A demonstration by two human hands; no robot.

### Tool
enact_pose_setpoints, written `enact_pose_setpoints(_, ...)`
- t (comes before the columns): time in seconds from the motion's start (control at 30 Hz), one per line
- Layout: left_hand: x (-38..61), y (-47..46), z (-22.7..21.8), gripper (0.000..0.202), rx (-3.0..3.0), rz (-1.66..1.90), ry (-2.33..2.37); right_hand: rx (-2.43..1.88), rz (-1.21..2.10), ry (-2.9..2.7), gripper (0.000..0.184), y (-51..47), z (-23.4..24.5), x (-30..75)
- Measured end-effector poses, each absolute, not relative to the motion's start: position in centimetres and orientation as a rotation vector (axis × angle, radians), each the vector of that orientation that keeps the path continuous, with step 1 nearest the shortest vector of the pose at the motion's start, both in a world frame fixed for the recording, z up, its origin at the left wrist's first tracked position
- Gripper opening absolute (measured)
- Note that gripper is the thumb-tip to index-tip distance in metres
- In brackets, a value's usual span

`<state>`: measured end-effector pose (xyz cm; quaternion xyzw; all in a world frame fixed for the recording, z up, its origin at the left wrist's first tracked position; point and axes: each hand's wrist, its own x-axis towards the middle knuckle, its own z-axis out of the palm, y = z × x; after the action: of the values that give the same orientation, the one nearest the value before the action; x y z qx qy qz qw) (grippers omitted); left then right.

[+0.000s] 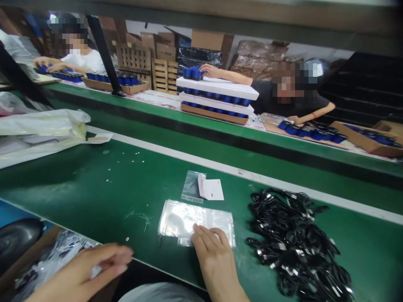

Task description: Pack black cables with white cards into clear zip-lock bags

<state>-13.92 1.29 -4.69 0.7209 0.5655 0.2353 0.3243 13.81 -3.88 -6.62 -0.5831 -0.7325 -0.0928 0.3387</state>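
My right hand (215,260) lies flat with fingers stretched out on the near edge of a stack of clear plastic bags (189,220) on the green belt (126,180). My left hand (85,272) hovers at the lower left over a box of packaged items (59,251); its fingers are curled together and motion-blurred, with a small white bit showing under them. A pile of coiled black cables (296,243) lies just right of the bags. Small white cards (210,188) and one small clear bag (192,186) lie behind the stack.
Crumpled white plastic sheeting (40,130) sits at the left. Across the belt two other people work at trays of blue round parts (217,94), (113,79), (311,132). Cardboard boxes and wooden pallets (163,73) stand behind them. A dark round object (17,241) sits at the far lower left.
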Motion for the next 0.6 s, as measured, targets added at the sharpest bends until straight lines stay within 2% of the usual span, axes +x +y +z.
enact_pose_setpoints(0.07, -10.3, 2.0, -3.6, 0.032, 2.27, 0.508, 1.256, -1.519, -0.224, -1.957, 0.042, -3.9, -6.0, 14.0)
enact_pose_setpoints(0.17, -4.7, 2.6, -2.6, 0.038, 2.693, 0.63, 0.951, -1.522, -0.191, -1.966, 0.036, -4.0, -5.3, 14.4)
enact_pose_setpoints(0.27, -1.0, 2.7, -2.8, 0.017, 2.773, 0.778, 0.86, -1.531, -0.168, -1.919, 0.029, -4.5, -5.1, 14.7)
enact_pose_setpoints(0.33, 0.0, 2.5, -2.8, 0.023, 2.745, 0.844, 0.881, -1.598, -0.079, -1.753, 0.017, -5.0, -5.0, 14.9)
enact_pose_setpoints(0.4, 0.1, 2.3, -2.6, 0.025, 2.724, 0.927, 0.877, -1.674, 0.165, -1.423, 0.009, -5.6, -4.7, 15.2)
enact_pose_setpoints(0.53, -0.7, 1.6, -2.1, 0.02, 2.753, 1.048, 0.739, -1.467, 0.98, -0.779, 0.025, -6.0, -3.3, 15.9)
enact_pose_setpoints(0.6, -0.9, 1.1, -2.1, 0.02, 2.787, 0.997, 0.68, -1.32, 1.273, -0.584, 0.032, -6.0, -2.7, 16.1)
